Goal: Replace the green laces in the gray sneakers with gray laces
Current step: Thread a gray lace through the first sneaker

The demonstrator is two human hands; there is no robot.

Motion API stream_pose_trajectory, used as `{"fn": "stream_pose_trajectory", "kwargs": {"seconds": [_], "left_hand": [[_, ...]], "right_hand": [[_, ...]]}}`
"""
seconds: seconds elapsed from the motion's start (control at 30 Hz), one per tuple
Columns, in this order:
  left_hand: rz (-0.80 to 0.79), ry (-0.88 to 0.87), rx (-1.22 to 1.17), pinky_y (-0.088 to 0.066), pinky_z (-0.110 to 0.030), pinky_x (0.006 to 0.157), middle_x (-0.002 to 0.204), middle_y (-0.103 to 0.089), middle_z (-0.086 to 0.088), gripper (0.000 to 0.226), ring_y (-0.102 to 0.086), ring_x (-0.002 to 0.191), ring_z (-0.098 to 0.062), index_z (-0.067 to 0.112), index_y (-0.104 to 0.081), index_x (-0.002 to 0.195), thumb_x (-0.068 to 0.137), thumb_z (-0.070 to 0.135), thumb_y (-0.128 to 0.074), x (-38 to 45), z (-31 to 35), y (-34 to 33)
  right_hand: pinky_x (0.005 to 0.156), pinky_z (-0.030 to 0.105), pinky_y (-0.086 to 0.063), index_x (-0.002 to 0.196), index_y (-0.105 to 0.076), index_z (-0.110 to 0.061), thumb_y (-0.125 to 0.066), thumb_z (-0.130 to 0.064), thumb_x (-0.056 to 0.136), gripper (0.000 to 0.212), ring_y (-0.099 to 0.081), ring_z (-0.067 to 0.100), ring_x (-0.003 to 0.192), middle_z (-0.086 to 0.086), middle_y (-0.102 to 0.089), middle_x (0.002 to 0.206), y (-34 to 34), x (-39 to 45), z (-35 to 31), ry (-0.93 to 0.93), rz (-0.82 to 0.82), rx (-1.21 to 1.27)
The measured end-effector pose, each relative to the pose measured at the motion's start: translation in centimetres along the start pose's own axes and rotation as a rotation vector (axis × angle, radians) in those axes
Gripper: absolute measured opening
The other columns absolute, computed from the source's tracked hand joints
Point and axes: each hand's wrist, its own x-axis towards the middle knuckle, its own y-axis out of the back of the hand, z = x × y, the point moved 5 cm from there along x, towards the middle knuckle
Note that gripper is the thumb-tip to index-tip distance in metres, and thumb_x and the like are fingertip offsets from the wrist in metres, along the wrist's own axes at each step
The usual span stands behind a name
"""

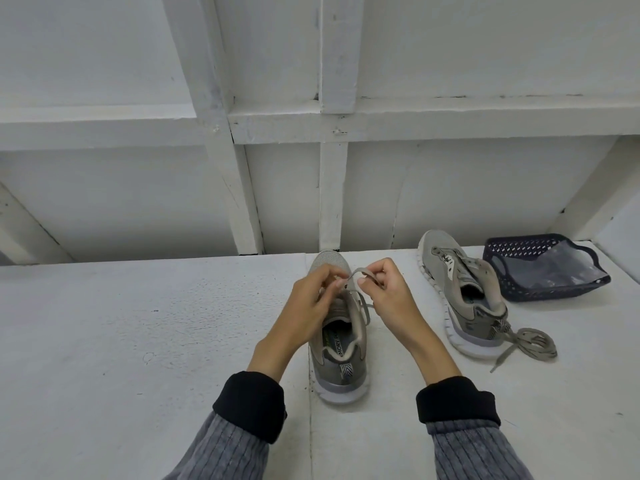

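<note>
A gray sneaker (pixel 337 327) is placed upright on the white table (pixel 138 323), with its toe turned away from the person and its heel near the sleeves. A gray lace (pixel 360 271) is held above its tongue area by both hands. The lace is pinched by the left hand (pixel 311 303) between thumb and curled fingers, close to the eyelets. Its bent part is pinched by the right hand (pixel 388 292) between thumb and forefinger, and the other fingers of this hand are curled inwards. A loose part of the same lace is seen hanging down at the right side of the shoe.

A second gray sneaker (pixel 460 292) is laid more to the right, well apart from the first one, tilted with its toe toward the wall. No lace is seen in its eyelets. A bundle of gray lace (pixel 530 344) is lying on the table just beside its heel. Behind it, a dark plastic basket (pixel 512 251) is found, and a transparent bag (pixel 568 268) is kept inside. What is in the bag cannot be told.
</note>
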Motion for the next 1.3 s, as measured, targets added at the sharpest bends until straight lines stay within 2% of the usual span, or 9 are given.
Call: {"fn": "stream_pose_trajectory", "kwargs": {"seconds": [0.23, 0.33, 0.43, 0.63, 0.8, 0.93, 1.07, 1.17, 1.3], "left_hand": [[-0.058, -0.043, 0.094, -0.028, -0.016, 0.11, 0.143, -0.044, 0.017, 0.044, -0.034, 0.133, 0.0, 0.034, -0.044, 0.14, 0.098, 0.031, -0.057, 0.0, -0.3, -0.8], [-0.037, -0.008, 0.069, -0.044, -0.025, 0.097, 0.115, -0.062, 0.017, 0.026, -0.053, 0.112, -0.001, 0.033, -0.058, 0.124, 0.098, 0.029, -0.057, 0.4, -0.4, -0.9], [0.026, 0.051, -0.055, -0.045, -0.014, 0.078, 0.093, -0.066, 0.016, 0.015, -0.06, 0.089, 0.002, 0.025, -0.066, 0.1, 0.101, 0.02, -0.052, 0.2, -0.7, -0.3], [0.163, 0.086, -0.063, -0.048, -0.019, 0.08, 0.095, -0.069, 0.007, 0.019, -0.063, 0.092, -0.007, 0.019, -0.068, 0.097, 0.102, 0.021, -0.05, -0.3, -1.9, 1.9], [0.222, 0.154, 0.057, -0.047, -0.03, 0.079, 0.092, -0.064, 0.008, 0.019, -0.056, 0.09, -0.009, 0.028, -0.066, 0.092, 0.102, 0.028, -0.05, -1.1, -2.6, 2.8], [0.214, 0.147, 0.262, -0.038, -0.038, 0.094, 0.105, -0.06, 0.016, 0.018, -0.048, 0.105, -0.009, 0.036, -0.067, 0.104, 0.101, 0.036, -0.049, -1.5, -2.4, 2.8], [0.145, 0.019, 0.264, -0.025, -0.042, 0.107, 0.122, -0.062, 0.023, 0.025, -0.047, 0.121, -0.001, 0.041, -0.066, 0.117, 0.097, 0.045, -0.053, -1.1, -0.4, 1.6], [0.177, 0.003, 0.212, -0.037, -0.049, 0.104, 0.106, -0.071, 0.02, 0.018, -0.06, 0.104, 0.003, 0.036, -0.074, 0.107, 0.093, 0.039, -0.062, -1.0, 0.4, 0.7], [0.289, 0.16, 0.067, -0.054, -0.033, 0.091, 0.103, -0.075, 0.009, 0.016, -0.066, 0.094, -0.001, 0.023, -0.077, 0.106, 0.091, 0.024, -0.068, -1.6, -0.7, 0.8]], "right_hand": [[0.047, 0.009, -0.037, 0.093, -0.047, -0.011, -0.05, -0.011, 0.098, 0.006, -0.05, -0.008, 0.05, -0.001, -0.051, 0.074, -0.1, -0.4, -0.4, -0.003, -0.087, 0.044], [0.048, 0.01, -0.039, 0.099, -0.046, -0.011, -0.05, -0.01, 0.099, 0.004, -0.051, -0.01, 0.052, -0.001, -0.054, 0.078, -0.3, -0.2, -0.3, -0.013, -0.082, 0.058], [0.052, 0.012, -0.039, 0.101, -0.046, -0.015, -0.054, -0.013, 0.097, 0.008, -0.05, -0.008, 0.054, -0.004, -0.053, 0.078, 0.5, 0.0, 0.4, -0.015, -0.033, 0.046], [0.057, 0.017, -0.045, 0.092, -0.064, -0.017, -0.053, -0.006, 0.097, 0.016, -0.055, 0.007, 0.065, 0.0, -0.067, 0.083, 1.5, 0.2, 0.7, 0.069, 0.046, 0.047], [0.057, 0.021, -0.049, 0.086, -0.06, -0.011, -0.058, -0.004, 0.093, 0.01, -0.061, 0.013, 0.065, 0.005, -0.071, 0.077, 1.4, 0.0, 1.0, 0.061, 0.144, 0.08], [0.065, 0.019, -0.048, 0.082, -0.068, -0.016, -0.067, -0.009, 0.088, 0.01, -0.06, 0.005, 0.068, -0.003, -0.069, 0.076, 1.3, -0.3, 0.8, 0.086, 0.188, -0.005], [0.069, 0.015, -0.048, 0.083, -0.071, -0.019, -0.069, -0.013, 0.087, 0.007, -0.061, 0.001, 0.073, -0.007, -0.07, 0.079, 0.8, -0.5, 0.3, 0.103, 0.148, 0.009], [0.07, 0.015, -0.049, 0.083, -0.071, -0.018, -0.069, -0.012, 0.087, 0.008, -0.063, 0.006, 0.076, -0.006, -0.07, 0.079, 0.5, -0.6, 0.2, 0.108, 0.151, 0.008], [0.065, 0.008, -0.043, 0.09, -0.064, -0.016, -0.068, -0.02, 0.088, 0.006, -0.058, 0.008, 0.076, -0.006, -0.064, 0.083, 0.3, -0.5, 1.6, 0.048, 0.227, -0.155]]}}
